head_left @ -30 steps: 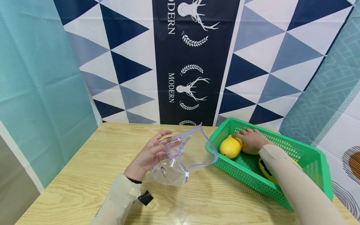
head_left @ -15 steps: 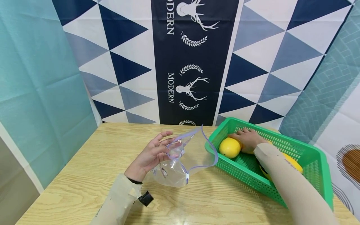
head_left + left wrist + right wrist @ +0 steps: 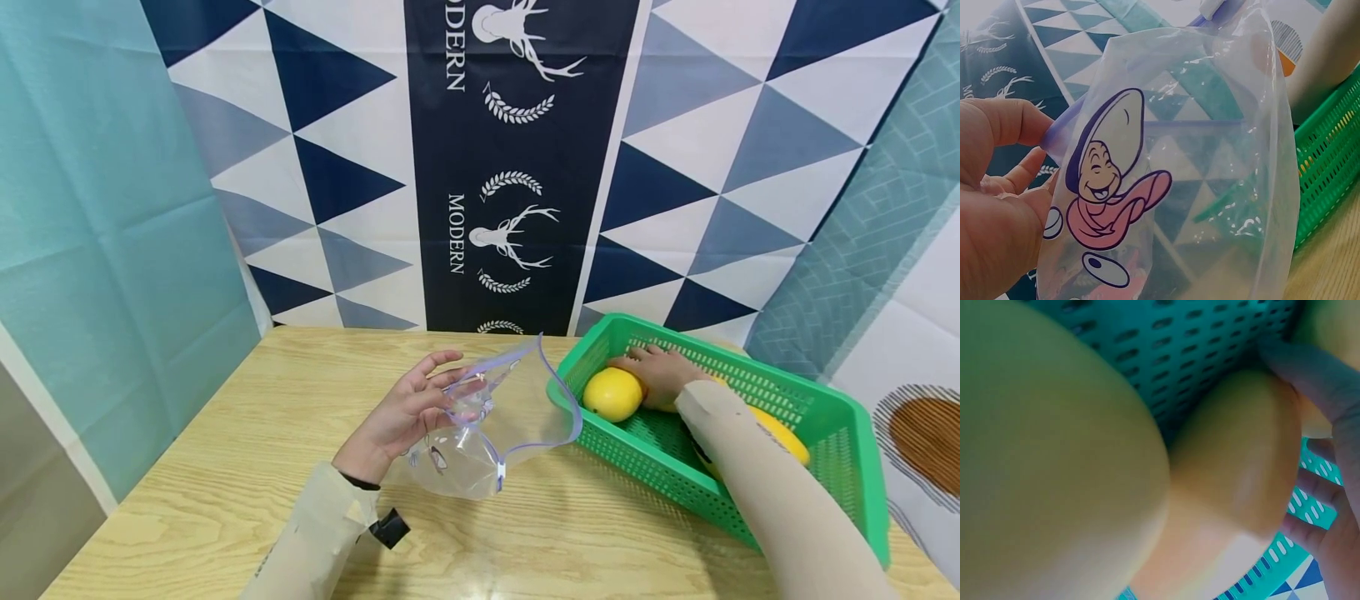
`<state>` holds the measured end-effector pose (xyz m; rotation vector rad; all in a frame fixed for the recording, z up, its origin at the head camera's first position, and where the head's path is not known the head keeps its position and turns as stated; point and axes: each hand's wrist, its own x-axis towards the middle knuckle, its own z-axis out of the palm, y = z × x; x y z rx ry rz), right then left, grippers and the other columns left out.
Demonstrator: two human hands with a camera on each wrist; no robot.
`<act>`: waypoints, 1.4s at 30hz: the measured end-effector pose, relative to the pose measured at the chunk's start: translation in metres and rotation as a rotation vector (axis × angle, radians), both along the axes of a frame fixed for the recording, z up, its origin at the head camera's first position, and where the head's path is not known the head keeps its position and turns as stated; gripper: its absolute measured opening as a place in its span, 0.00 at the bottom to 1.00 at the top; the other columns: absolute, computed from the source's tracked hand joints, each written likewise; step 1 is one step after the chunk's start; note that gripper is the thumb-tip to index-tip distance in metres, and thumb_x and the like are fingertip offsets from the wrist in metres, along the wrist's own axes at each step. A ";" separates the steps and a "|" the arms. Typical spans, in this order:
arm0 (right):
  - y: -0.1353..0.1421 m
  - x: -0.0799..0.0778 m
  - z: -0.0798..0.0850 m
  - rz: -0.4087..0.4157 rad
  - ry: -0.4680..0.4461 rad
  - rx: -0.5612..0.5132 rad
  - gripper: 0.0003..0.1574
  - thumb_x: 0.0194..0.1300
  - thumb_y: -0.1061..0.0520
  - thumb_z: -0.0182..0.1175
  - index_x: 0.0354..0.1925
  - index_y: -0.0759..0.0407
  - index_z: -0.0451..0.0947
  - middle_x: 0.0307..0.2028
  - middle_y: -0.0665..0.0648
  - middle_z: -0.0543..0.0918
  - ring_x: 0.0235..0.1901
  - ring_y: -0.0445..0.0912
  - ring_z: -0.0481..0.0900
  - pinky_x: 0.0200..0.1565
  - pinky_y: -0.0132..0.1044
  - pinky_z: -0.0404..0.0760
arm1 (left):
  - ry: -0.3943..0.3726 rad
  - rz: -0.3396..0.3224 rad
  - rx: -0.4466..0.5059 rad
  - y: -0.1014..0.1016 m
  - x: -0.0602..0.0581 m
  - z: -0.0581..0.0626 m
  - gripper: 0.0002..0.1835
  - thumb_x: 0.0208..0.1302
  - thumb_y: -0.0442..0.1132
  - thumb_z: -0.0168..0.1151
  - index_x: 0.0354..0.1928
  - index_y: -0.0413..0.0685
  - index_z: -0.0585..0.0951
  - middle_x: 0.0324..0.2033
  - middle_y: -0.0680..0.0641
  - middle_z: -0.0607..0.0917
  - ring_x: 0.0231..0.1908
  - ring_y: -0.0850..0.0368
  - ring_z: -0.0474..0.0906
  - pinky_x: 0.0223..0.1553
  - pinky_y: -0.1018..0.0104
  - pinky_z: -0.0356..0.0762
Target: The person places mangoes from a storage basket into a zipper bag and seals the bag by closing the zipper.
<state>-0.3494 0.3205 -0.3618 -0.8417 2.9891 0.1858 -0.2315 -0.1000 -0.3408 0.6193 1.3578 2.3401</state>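
"Left grip [image 3: 405,408] is pinching a clear, purple-rimmed bag [image 3: 517,404], gaping left of the green basket [image 3: 637,462]!"

"And the right grip [image 3: 663,375]?"

"Curling round a yellow fruit [image 3: 1229,481] inside, perforated walls [image 3: 1179,362] hemming it; counter [image 3: 225,442] spreading leftward."

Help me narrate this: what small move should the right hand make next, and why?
Probably lift the yellow fruit under the right hand: thumb and fingers reach around one end, and the left hand holds the open clear bag.

Right hand [image 3: 660,375] slightly farther left, more yellow fruit [image 3: 787,436] showing right of sleeve [image 3: 757,471]
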 end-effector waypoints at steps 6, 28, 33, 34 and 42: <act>0.003 -0.001 0.007 0.078 0.034 0.002 0.44 0.43 0.55 0.76 0.61 0.52 0.74 0.54 0.67 0.75 0.52 0.68 0.71 0.52 0.73 0.71 | -0.004 0.008 -0.015 0.000 0.000 0.002 0.29 0.63 0.19 0.46 0.64 0.48 0.66 0.56 0.48 0.78 0.56 0.55 0.79 0.47 0.60 0.84; 0.009 0.018 0.027 0.079 -0.068 -0.144 0.41 0.38 0.52 0.73 0.54 0.54 0.73 0.45 0.61 0.75 0.42 0.56 0.71 0.40 0.58 0.75 | 0.012 0.003 -0.023 0.000 0.001 0.002 0.27 0.64 0.19 0.46 0.60 0.54 0.69 0.57 0.47 0.77 0.56 0.55 0.79 0.49 0.56 0.83; 0.013 0.024 0.032 0.037 -0.138 -0.252 0.44 0.40 0.53 0.74 0.58 0.56 0.73 0.52 0.68 0.72 0.47 0.62 0.68 0.43 0.62 0.74 | 0.023 -0.003 -0.016 0.000 0.001 0.001 0.27 0.65 0.20 0.46 0.59 0.54 0.69 0.56 0.48 0.78 0.56 0.55 0.79 0.48 0.57 0.84; 0.013 0.025 0.032 0.027 -0.154 -0.275 0.43 0.40 0.53 0.74 0.58 0.56 0.73 0.53 0.68 0.71 0.48 0.62 0.68 0.43 0.61 0.74 | 0.024 -0.004 -0.015 0.000 0.001 0.001 0.27 0.65 0.20 0.46 0.59 0.54 0.69 0.56 0.48 0.78 0.56 0.55 0.79 0.48 0.57 0.84; 0.018 0.028 0.036 -0.015 -0.254 -0.429 0.42 0.46 0.53 0.75 0.59 0.56 0.71 0.58 0.72 0.65 0.49 0.62 0.68 0.46 0.62 0.74 | 0.016 -0.001 -0.021 0.001 0.002 0.000 0.29 0.61 0.19 0.47 0.60 0.54 0.70 0.57 0.48 0.78 0.56 0.54 0.79 0.46 0.61 0.85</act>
